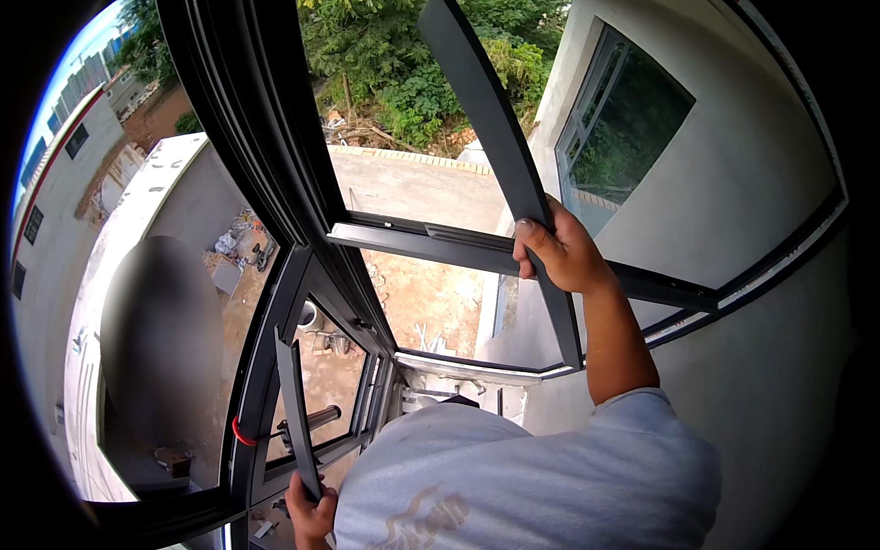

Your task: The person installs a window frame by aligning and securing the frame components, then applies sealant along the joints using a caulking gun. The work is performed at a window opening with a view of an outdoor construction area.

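My right hand (561,249) grips a long, flat dark grey strip (495,115) near its middle, thumb on the near face. The strip stands tilted in front of the horizontal bar (431,240) of a dark window frame, its lower end close to the bottom rail. Lower left, my left hand (312,509) is closed round the lower part of a narrower dark strip (295,399), which points upward beside an angled window sash (261,385). Part of the left hand's fingers is hidden behind that strip.
A red loop (242,434) hangs on the sash, near a dark tube-shaped thing (323,418). Grey plastered wall (733,412) rises at right, with another window (623,119) beyond. Through the openings show a dirt yard (431,302), a low wall (412,183) and trees. A blurred patch covers part of the left.
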Motion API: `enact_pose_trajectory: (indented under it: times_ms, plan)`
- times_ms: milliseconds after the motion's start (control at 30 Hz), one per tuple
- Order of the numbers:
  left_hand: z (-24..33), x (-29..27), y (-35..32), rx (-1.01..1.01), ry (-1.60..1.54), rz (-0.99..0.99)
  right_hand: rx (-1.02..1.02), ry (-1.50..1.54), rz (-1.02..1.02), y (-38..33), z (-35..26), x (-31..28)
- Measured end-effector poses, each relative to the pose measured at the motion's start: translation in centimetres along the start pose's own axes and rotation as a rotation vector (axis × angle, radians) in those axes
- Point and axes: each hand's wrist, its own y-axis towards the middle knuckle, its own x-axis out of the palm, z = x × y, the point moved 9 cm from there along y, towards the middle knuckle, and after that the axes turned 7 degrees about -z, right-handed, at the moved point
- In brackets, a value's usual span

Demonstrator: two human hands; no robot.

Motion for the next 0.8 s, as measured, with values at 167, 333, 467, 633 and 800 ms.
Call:
enact_pose_trajectory:
  times_ms: [167,333,467,633,800]
  plan:
    - [0.7,1.6,2.4,0.000,0.013,-0.118,0.342,-0.404,0.120,-3.3,3.4,-4.7]
    - [1.5,2.5,3.6,0.024,0.022,-0.159,0.447,-0.854,0.081,-4.4,7.3,-8.3]
    - [2.2,2.7,4.3,0.093,0.095,-0.180,0.400,-0.905,0.024,-4.4,9.5,-9.3]
    - [1.6,2.4,3.5,0.060,0.078,-0.148,0.296,-1.031,-0.021,-3.4,10.2,-9.5]
    - [0.8,2.3,2.6,-0.018,0.010,-0.093,0.306,-0.404,0.168,-2.3,12.1,-10.8]
